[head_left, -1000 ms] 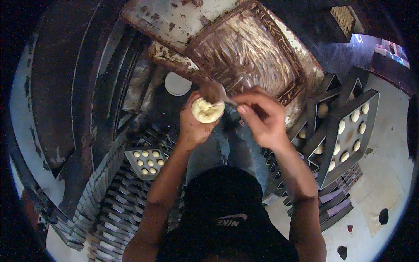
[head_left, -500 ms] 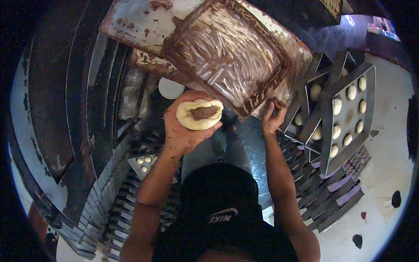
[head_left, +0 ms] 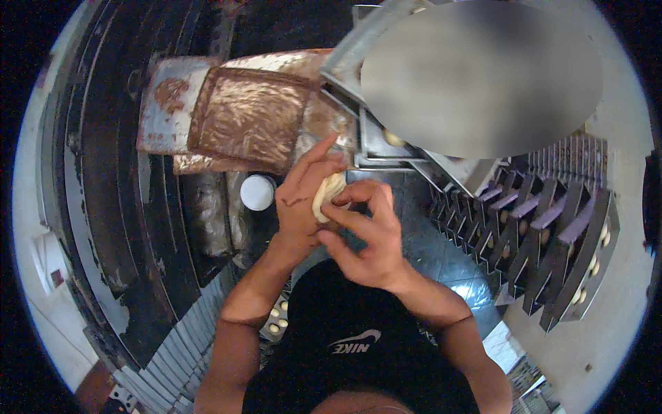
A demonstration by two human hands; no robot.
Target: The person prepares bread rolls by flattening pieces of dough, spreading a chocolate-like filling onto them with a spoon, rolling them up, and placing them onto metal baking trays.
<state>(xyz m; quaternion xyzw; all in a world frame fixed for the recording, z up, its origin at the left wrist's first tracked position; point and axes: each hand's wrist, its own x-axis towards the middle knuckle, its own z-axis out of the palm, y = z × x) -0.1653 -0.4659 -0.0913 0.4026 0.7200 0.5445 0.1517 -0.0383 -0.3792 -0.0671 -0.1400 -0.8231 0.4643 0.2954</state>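
A piece of pale dough [head_left: 329,196], folded over along its top, rests in my left hand [head_left: 295,205]. The palm and thumb side of that hand support it, while some fingers stretch away toward the far side. My right hand [head_left: 372,238] is at the dough's right side, its fingers and thumb bent around the near edge and pinching it. No brown filling shows on the dough from here. Brown smears mark the back of my left hand. Beyond my hands lies a shallow tray [head_left: 303,124] coated with brown chocolate-like paste.
The paste tray sits on a smeared board [head_left: 165,103]. A round white lid or tub [head_left: 257,192] is left of my hands. Metal trays [head_left: 393,148] stand at far right, partly behind a blurred oval. Racks of trays [head_left: 552,228] hold dough balls; a small tray [head_left: 277,316] shows by my left forearm.
My right hand has left the paste tray's edge and come to the dough. The dough's opening, with brown filling, has been folded over. My view has turned, shifting the tray left.
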